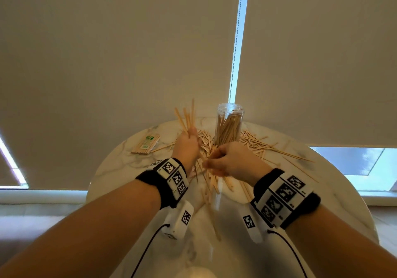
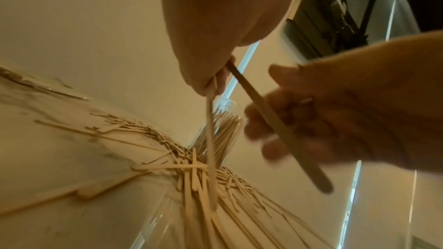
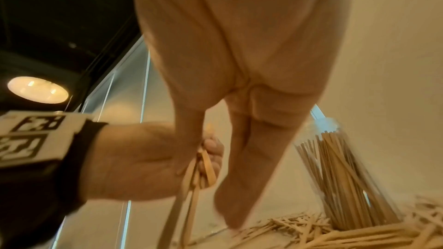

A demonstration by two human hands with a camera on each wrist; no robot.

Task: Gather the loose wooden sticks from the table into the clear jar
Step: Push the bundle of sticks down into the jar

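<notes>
On the round marble table (image 1: 120,166), the clear jar (image 1: 229,125) stood upright at the far middle, already well filled with sticks standing on end. Loose wooden sticks (image 1: 257,144) lay scattered around the jar's base on both sides and in a heap just in front of it.

The left hand (image 1: 188,144), left of the jar and raised off the surface, clenched a fanned bundle of sticks (image 1: 187,117) whose ends pointed up beside the jar's rim. The left wrist view showed what the head view hid: the lower ends of that bundle hung below the fist, one long stick reaching down towards the heap.

The right hand (image 1: 227,161) sat just in front of the jar over the heap, fingers curled. The head view did not show whether it held anything; the right wrist view showed its fingers (image 3: 239,196) extended downward, the tips at the pile, blurred. Whether they were pinching a stick, I could not tell.

A wrapped packet of sticks (image 1: 147,144) lay well left of the jar, apart from the scatter.
</notes>
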